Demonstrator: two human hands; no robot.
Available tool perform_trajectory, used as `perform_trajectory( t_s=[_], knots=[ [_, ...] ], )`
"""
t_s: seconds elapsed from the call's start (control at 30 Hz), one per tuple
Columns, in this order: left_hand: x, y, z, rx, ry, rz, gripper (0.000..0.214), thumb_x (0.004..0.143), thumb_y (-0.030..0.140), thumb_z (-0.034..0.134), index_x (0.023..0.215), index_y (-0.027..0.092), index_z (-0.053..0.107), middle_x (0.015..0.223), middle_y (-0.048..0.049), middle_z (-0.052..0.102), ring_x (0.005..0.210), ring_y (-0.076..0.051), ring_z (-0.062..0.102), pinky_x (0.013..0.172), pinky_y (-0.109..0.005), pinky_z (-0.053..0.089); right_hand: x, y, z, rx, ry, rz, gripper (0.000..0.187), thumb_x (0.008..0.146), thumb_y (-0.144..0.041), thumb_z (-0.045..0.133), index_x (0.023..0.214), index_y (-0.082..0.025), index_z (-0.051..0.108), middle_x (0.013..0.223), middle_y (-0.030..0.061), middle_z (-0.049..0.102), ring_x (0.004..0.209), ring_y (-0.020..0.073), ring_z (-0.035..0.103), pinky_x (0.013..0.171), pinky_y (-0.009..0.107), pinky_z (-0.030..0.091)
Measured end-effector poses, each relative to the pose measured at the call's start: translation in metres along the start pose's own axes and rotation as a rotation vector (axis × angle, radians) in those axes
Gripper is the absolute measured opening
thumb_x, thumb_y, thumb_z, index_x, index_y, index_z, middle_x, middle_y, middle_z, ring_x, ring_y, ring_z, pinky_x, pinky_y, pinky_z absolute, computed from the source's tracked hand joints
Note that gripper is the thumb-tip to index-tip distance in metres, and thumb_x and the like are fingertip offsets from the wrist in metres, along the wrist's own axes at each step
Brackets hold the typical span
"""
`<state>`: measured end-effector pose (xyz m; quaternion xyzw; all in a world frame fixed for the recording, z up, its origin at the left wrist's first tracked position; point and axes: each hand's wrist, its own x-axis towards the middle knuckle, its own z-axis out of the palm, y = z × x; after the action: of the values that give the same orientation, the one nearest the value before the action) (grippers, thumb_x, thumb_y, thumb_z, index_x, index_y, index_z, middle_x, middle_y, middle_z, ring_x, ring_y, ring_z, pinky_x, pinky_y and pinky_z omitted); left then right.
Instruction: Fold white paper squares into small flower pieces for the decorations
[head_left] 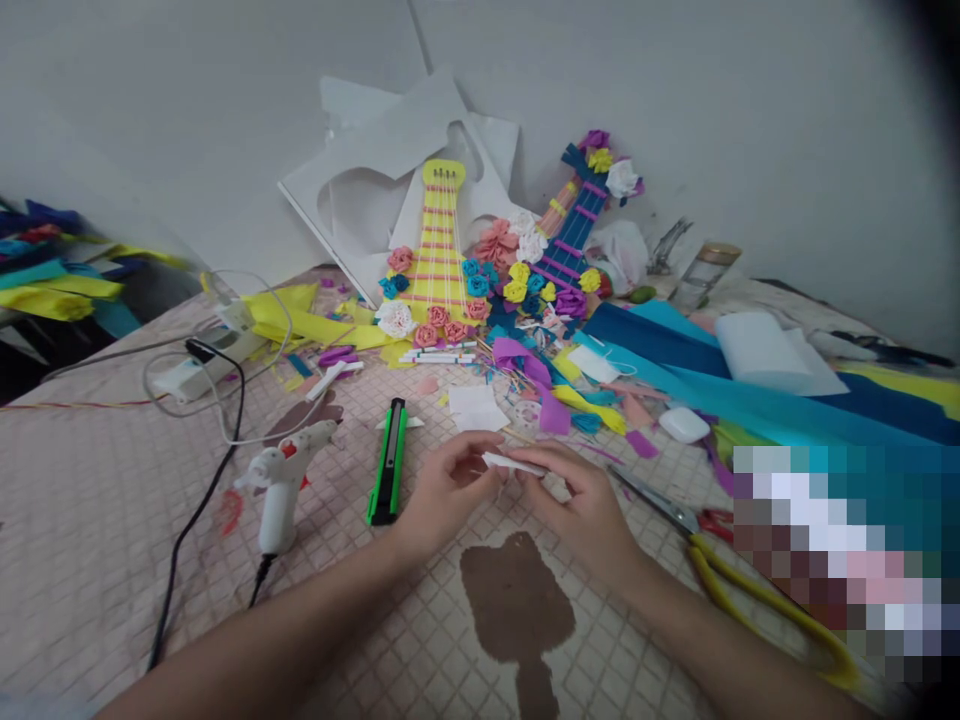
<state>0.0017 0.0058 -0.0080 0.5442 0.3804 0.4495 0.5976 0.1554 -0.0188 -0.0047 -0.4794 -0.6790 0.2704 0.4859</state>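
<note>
Between my two hands is a small white strip (514, 463), perhaps paper or foam; its exact kind is hard to tell. My left hand (457, 490) pinches its left end, and the fingers of my right hand (581, 495) close on its right end. Left of my left hand lies a green and black box cutter (388, 465). Farther left stands a white glue gun (281, 490) with a black cord. Beside my right wrist are scissors (709, 560) with yellow handles. A white paper piece (478, 408) lies just beyond my hands.
Two guitar-shaped crafts, one yellow (442, 250) and one blue (574, 235), lean by the wall with paper flowers. White cut-out boards (375, 160) stand behind. Crepe paper (675, 350) and scraps spread at right. A power strip (210, 365) with cables sits at left.
</note>
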Motion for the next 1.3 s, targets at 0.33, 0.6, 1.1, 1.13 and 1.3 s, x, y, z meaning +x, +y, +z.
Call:
perform_trajectory(
  t_s=[0.33, 0.6, 1.1, 1.13, 1.3],
  knots=[
    [-0.0009, 0.0069, 0.0003, -0.010, 0.065, 0.084, 0.012, 0.069, 0.023, 0.066, 0.077, 0.013, 0.065, 0.071, -0.0032, 0.063, 0.065, -0.012, 0.056, 0.062, -0.023, 0.044, -0.0018, 0.0001, -0.0018, 0.063, 0.057, 0.207, 0.018, 0.074, -0.029, 0.060, 0.090, -0.022, 0.065, 0.093, 0.0049, 0.067, 0.085, 0.0202, 0.059, 0.076, 0.034, 0.045],
    [0.0010, 0.0085, 0.0008, -0.056, 0.055, 0.096, 0.010, 0.067, 0.019, 0.068, 0.074, 0.014, 0.063, 0.072, -0.0014, 0.063, 0.065, -0.011, 0.057, 0.063, -0.021, 0.045, -0.0011, -0.0021, -0.0025, 0.152, 0.040, 0.233, 0.018, 0.077, -0.029, 0.057, 0.091, -0.022, 0.066, 0.096, 0.0043, 0.067, 0.090, 0.0211, 0.059, 0.081, 0.035, 0.043],
    [0.0005, 0.0074, 0.0000, -0.010, 0.058, 0.073, 0.013, 0.066, 0.021, 0.068, 0.077, 0.014, 0.065, 0.070, -0.0014, 0.062, 0.064, -0.010, 0.056, 0.060, -0.020, 0.044, 0.0007, 0.0019, -0.0023, 0.181, 0.040, 0.251, 0.013, 0.072, -0.032, 0.062, 0.078, -0.020, 0.064, 0.080, 0.0034, 0.065, 0.076, 0.0179, 0.057, 0.069, 0.030, 0.043],
    [0.0005, 0.0076, 0.0001, -0.004, 0.054, 0.066, 0.013, 0.066, 0.021, 0.068, 0.077, 0.014, 0.065, 0.069, -0.0014, 0.062, 0.063, -0.011, 0.057, 0.059, -0.020, 0.044, 0.0008, 0.0018, -0.0022, 0.179, 0.036, 0.251, 0.014, 0.072, -0.032, 0.062, 0.077, -0.020, 0.064, 0.080, 0.0037, 0.065, 0.077, 0.0181, 0.057, 0.069, 0.030, 0.043],
    [0.0005, 0.0067, 0.0007, -0.084, 0.070, 0.034, 0.009, 0.068, 0.020, 0.066, 0.076, 0.014, 0.065, 0.067, 0.0000, 0.062, 0.062, -0.010, 0.057, 0.060, -0.020, 0.045, 0.0014, -0.0018, -0.0038, 0.244, 0.021, 0.229, 0.018, 0.070, -0.031, 0.065, 0.085, -0.021, 0.064, 0.090, 0.0043, 0.065, 0.086, 0.0197, 0.058, 0.075, 0.031, 0.044]
  ],
)
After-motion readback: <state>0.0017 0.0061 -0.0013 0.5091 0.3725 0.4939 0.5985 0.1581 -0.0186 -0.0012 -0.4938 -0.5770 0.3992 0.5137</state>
